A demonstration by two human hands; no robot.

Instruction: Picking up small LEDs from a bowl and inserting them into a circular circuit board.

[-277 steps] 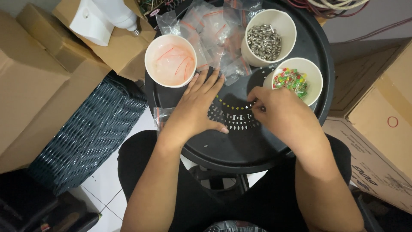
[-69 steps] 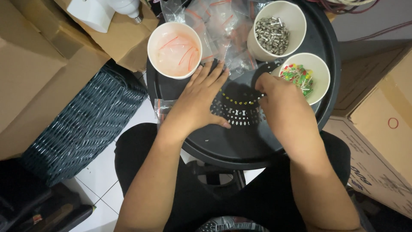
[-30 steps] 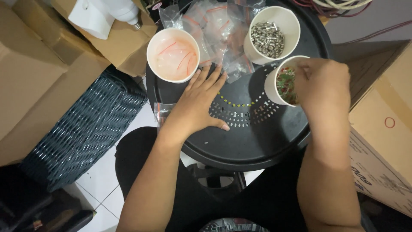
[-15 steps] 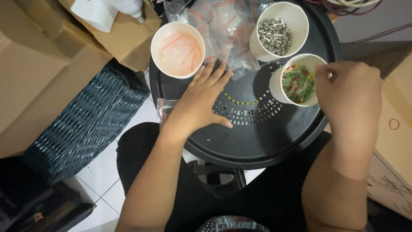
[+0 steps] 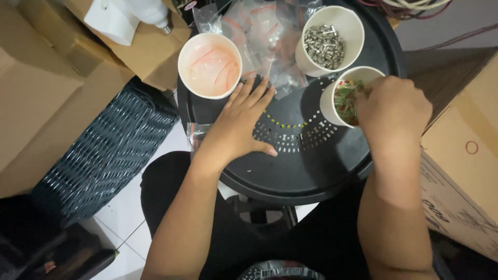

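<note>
My left hand point(image 5: 239, 125) lies flat, fingers spread, on a round black tray point(image 5: 311, 171) that has a ring of small holes. A short row of yellow beads point(image 5: 284, 124) sits in those holes, just right of its fingers. My right hand point(image 5: 392, 110) reaches into a white paper cup point(image 5: 330, 101) of mixed red and green small pieces, its fingertips pinched inside the cup. Whether it holds a piece is hidden.
A white cup with thin red strands point(image 5: 209, 66) and a white cup of small silver metal parts point(image 5: 327, 41) stand at the tray's back. Clear plastic bags point(image 5: 259, 36) lie between them. Cardboard boxes point(image 5: 36, 88) and a dark woven basket point(image 5: 104, 155) are left; another box point(image 5: 461, 171) is right.
My right hand left the row of beads on the tray, swung right past the cup, and now dips its fingers into the red and green cup. My left hand stayed flat.
</note>
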